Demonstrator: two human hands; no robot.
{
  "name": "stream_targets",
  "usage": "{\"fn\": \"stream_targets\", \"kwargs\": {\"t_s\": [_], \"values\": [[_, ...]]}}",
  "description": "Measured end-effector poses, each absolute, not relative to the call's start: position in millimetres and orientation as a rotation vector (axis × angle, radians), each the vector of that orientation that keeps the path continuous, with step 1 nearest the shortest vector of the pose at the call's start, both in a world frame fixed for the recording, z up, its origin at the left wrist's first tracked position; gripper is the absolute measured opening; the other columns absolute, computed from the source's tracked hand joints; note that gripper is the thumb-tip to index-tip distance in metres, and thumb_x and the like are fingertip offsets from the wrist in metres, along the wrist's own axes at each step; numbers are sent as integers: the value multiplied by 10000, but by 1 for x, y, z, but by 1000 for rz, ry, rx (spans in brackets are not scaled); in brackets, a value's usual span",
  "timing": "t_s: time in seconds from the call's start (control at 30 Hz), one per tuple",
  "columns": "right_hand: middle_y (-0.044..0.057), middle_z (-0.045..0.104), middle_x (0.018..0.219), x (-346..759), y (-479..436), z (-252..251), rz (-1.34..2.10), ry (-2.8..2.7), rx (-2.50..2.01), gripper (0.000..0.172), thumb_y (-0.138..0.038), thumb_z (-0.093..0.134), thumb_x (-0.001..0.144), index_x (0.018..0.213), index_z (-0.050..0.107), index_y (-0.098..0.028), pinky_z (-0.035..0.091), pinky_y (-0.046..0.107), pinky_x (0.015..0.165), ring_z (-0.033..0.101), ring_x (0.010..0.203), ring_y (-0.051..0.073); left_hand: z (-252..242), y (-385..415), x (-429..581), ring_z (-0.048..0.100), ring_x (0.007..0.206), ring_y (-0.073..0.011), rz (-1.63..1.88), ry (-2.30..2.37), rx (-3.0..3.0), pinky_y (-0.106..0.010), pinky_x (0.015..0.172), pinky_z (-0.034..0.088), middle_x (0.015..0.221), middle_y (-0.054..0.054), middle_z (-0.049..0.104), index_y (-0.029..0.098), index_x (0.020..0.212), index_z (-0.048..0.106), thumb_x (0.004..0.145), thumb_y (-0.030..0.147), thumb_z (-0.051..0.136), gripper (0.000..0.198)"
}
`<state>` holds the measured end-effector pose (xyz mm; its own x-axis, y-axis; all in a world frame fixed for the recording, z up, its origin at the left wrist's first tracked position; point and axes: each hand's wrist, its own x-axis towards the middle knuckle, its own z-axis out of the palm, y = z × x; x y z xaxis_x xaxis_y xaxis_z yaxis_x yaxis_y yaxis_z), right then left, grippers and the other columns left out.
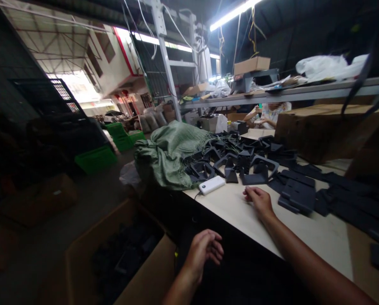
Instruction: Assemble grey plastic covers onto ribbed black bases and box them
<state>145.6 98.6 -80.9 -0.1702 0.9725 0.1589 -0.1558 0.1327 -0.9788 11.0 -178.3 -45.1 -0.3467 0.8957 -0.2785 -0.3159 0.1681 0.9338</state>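
1. Black plastic parts (240, 163) lie heaped on the table (304, 237), just beyond the right hand (257, 199), which rests there loosely curled, holding nothing.
2. Left hand (205, 250) hangs half-curled and empty beside the cardboard box (145, 279).
3. White power bank (211, 185): any marking too small to read.

Black angular plastic brackets (240, 163), heaped on pale tabletop (237, 207), some upright; flat black plates (296, 192) stacked just beside them

Single head camera is looking forward and down across the desk (237, 207) corner, facing the far shelf (304, 91); left hand (205, 250) and right hand (259, 200) are sitting close below the lens.
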Motion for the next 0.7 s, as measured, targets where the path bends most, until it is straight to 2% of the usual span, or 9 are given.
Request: {"fn": "stream_targets", "kwargs": {"t_s": [0.53, 0.7], "values": [[112, 755, 779, 143, 102, -80, 1269, -1408, -949, 511, -659, 732, 828, 788, 744, -149, 532, 286, 596, 635, 629, 166, -69, -167, -10, 655, 605, -157, 1339, 1378, 597, -245, 553, 488, 727, -60, 716, 126, 983, 669, 882, 437, 619, 331], [107, 762, 838, 141, 109, -79, 1242, -1505, -1013, 464, -599, 687, 886, 887, 733, -137, 537, 278, 566, 642, 603, 148, -88, -166, -24, 650, 602, -158, 1328, 1397, 535, -244, 541, 486, 722, -59, 715, 136, 964, 674, 856, 485, 651, 367]]}}
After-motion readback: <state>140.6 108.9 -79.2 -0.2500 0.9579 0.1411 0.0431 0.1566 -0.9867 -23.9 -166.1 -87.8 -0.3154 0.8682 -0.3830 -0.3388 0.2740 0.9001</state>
